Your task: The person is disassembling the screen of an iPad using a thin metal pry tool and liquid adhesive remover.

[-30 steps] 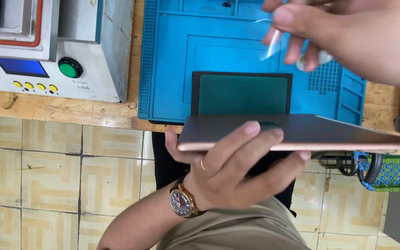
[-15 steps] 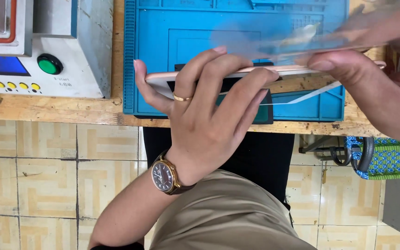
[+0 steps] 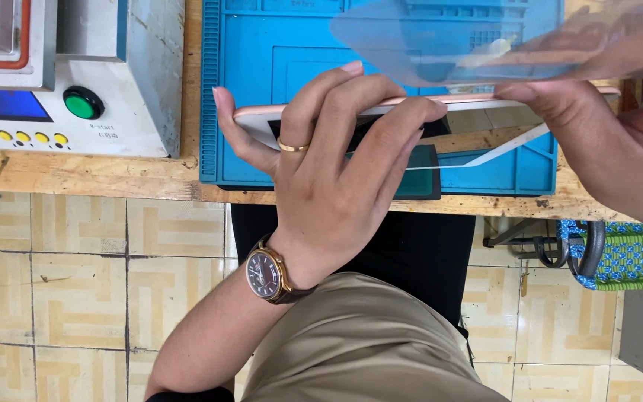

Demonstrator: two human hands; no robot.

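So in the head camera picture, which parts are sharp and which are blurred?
Head view: the left hand, its wristwatch and the grey machine are sharp; the clear film at top right and the right hand behind it look smeared; lighting is even, soft daylight, with no strong glare on the blue mat.

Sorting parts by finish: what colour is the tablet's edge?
Rose-gold pink, on the tablet the left hand grips; head view.

Showing: 2 hands, 1 tablet (image 3: 411,108), 1 clear film sheet (image 3: 440,45), 1 blue mat (image 3: 262,89), 1 machine (image 3: 68,74) w/ 1 green btn (image 3: 83,103), 4 yellow btns (image 3: 30,138).
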